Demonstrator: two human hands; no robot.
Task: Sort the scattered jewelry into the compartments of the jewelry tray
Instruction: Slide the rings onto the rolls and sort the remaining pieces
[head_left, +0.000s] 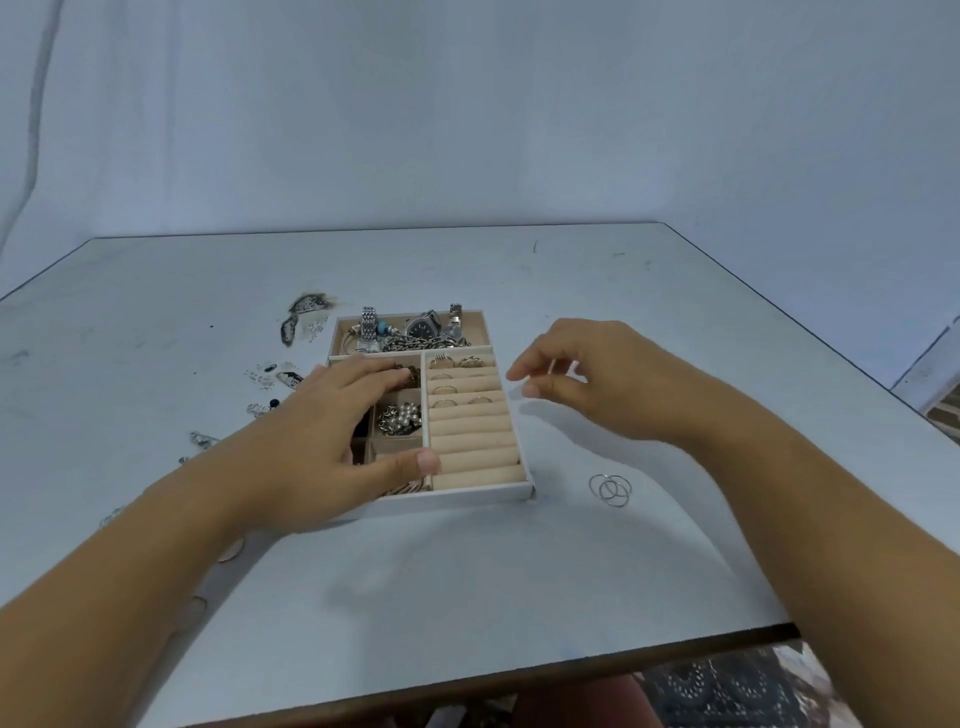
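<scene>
Both relaxed – L hand (332, 426) fingers flat on tray (467, 496); R hand (597, 384) fingers loosely curled; watch (423, 327) dial unreadable.

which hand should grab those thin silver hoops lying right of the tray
Right. The right hand hovers right of the tray, on the same side as the hoops, seemingly holding nothing; the left hand rests on the tray, farther from them.
</scene>
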